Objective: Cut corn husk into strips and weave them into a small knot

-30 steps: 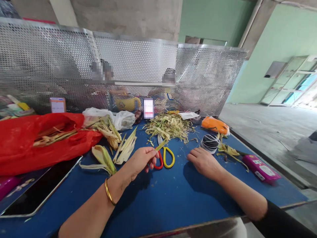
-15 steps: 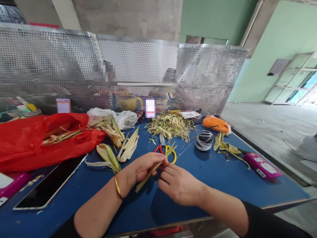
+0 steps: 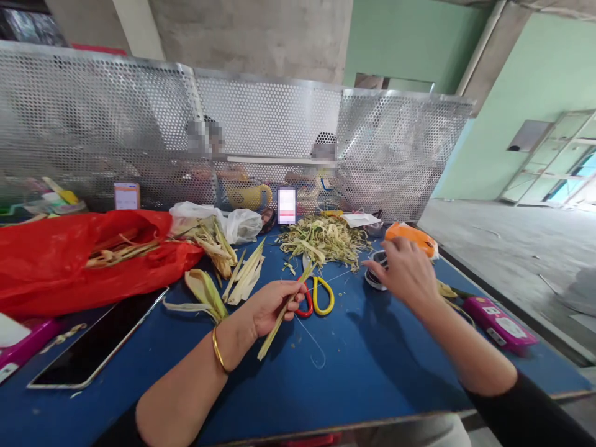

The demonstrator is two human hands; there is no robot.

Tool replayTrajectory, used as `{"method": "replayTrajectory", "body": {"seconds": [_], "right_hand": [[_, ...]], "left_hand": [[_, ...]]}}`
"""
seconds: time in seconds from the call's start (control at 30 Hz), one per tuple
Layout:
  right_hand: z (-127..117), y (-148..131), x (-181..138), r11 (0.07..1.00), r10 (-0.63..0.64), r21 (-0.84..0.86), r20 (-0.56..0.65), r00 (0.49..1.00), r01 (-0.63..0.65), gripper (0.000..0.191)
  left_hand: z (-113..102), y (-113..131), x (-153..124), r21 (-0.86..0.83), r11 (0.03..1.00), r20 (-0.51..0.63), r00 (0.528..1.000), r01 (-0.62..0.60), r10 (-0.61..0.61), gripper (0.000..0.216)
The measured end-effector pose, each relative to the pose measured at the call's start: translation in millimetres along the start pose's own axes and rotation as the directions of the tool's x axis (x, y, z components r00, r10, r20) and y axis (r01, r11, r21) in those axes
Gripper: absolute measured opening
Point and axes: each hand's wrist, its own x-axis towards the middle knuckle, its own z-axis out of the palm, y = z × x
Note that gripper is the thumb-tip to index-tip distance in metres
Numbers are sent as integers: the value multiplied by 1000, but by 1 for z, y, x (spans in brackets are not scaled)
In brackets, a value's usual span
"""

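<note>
My left hand (image 3: 270, 305) is closed on a thin strip of dried leaf (image 3: 279, 320) that slants from near the scissors down toward me. My right hand (image 3: 404, 271) hovers over a spool of thread (image 3: 374, 277) at the right, fingers curled toward it; a fine thread (image 3: 313, 340) trails across the blue table (image 3: 354, 379). Scissors with one red and one yellow handle (image 3: 316, 297) lie just beyond my left hand.
A red bag (image 3: 56, 261) of husks lies at the left, with loose leaf pieces (image 3: 242, 276) and a heap of shreds (image 3: 323, 239) behind. A tablet (image 3: 93, 347) sits at the front left, a pink case (image 3: 498, 323) and an orange packet (image 3: 410, 236) at the right. A perforated metal screen (image 3: 261, 130) backs the table.
My right hand left the strip near my left hand and moved right and away to the spool. The left hand keeps the strip.
</note>
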Motion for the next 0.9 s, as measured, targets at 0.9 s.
{"method": "replayTrajectory", "body": {"seconds": [0.9], "right_hand": [[26,-129,-3,935,-215,353,479,851,38,35]], "left_hand": [[-18,12,2,82,984,-32,986,-158,161,17]]}}
